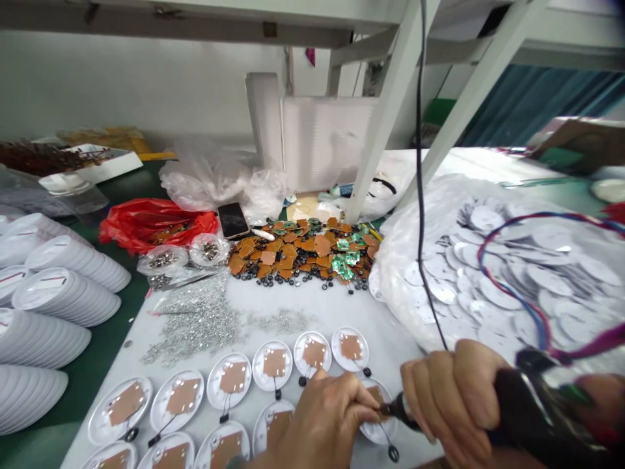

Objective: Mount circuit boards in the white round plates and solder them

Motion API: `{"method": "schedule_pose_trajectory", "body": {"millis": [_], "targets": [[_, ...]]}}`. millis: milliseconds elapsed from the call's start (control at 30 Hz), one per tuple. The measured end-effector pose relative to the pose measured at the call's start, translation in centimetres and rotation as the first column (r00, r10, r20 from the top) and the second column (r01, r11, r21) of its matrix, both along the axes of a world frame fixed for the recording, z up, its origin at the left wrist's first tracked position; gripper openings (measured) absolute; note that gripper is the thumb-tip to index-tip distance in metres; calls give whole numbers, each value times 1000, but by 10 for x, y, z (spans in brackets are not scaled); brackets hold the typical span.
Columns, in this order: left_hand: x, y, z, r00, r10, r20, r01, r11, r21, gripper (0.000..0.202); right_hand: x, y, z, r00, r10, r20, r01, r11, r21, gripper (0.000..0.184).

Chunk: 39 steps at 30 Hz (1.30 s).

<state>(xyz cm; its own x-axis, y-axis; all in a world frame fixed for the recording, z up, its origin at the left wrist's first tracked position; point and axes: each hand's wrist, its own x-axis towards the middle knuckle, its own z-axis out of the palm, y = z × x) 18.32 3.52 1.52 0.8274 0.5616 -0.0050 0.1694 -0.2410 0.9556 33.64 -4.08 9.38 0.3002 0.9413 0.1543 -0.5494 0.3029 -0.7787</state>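
Note:
My right hand [452, 394] is wrapped round the black handle of an electric screwdriver [532, 417], its tip down at a round white disc [378, 417] bearing a brown circuit board. My left hand [325, 420] pinches that disc and board right beside the tip. Around them, several more white discs with brown boards [276, 363] lie in two rows on the white work surface [332, 312].
A pile of brown and green boards [305, 251], loose small screws [200, 322], bagged metal parts [209, 249], a phone [233, 220], a red bag [146, 221]. Stacked white covers [63, 296] at left. A bag of white discs [493, 267] at right. Frame legs [381, 111] and cables [420, 195] overhead.

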Motion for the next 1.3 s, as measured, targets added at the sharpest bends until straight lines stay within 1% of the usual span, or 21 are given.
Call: {"method": "schedule_pose_trajectory", "body": {"millis": [100,167,200,233,267,300,367,400,433,467,500,600,700,800,933,1033,1100,1200,1300], "targets": [[-1,-2,-7,993,14,115,-28,993,118,13,-3,3,2,998,-57,-34,56,998,-26,70],[-1,-3,-13,988,-7,155,-27,977,213,11,-3,3,4,997,-60,-44,58,997,-41,73],[-1,-3,-16,988,-24,155,-21,959,284,8,-2,2,4,998,-46,-36,44,998,-53,73],[-2,-3,-19,989,-42,141,-14,927,374,5,-1,1,5,1000,-25,-18,24,997,-68,72],[-2,-3,-22,991,-59,117,-5,878,479,3,0,0,4,1000,-5,6,5,996,-91,70],[-2,-4,-25,993,-69,91,3,811,586,4,1,-1,3,999,14,36,-9,993,-116,68],[-3,-7,-31,996,-86,37,28,652,757,9,3,-4,-3,996,32,86,-18,987,-160,65],[-3,-8,-34,996,-91,18,38,579,814,10,3,-5,-7,994,34,101,-16,985,-171,65],[-3,-10,-36,996,-93,9,40,521,853,11,3,-5,-11,993,30,111,-10,984,-177,66],[-3,-12,-38,996,-91,10,35,482,875,12,2,-5,-16,992,23,121,-1,983,-182,66],[-2,-14,-40,996,-90,11,32,460,887,12,2,-5,-20,991,21,133,4,983,-183,66],[-2,-16,-43,994,-104,-35,77,432,899,12,0,-5,-29,986,14,165,19,980,-197,66],[-4,-15,-43,993,-108,-56,95,399,912,12,-1,-6,-32,985,27,171,12,974,-226,66],[-5,-15,-42,992,-108,-59,97,390,916,11,0,-6,-32,984,27,179,17,970,-241,66],[-6,-15,-43,993,-106,-54,91,384,919,12,3,-7,-34,980,1,200,43,976,-213,68],[-8,-16,-43,992,-111,-64,103,392,914,15,4,-7,-36,985,-2,171,38,978,-206,68],[-8,-16,-43,990,-117,-79,121,411,903,18,3,-6,-39,987,6,160,27,978,-205,67],[-8,-15,-43,991,-115,-63,107,435,894,19,2,-4,-42,989,29,146,1,979,-203,65],[-5,-15,-46,994,-104,-36,78,429,900,15,5,-5,-39,990,61,124,-33,974,-222,67]]}}
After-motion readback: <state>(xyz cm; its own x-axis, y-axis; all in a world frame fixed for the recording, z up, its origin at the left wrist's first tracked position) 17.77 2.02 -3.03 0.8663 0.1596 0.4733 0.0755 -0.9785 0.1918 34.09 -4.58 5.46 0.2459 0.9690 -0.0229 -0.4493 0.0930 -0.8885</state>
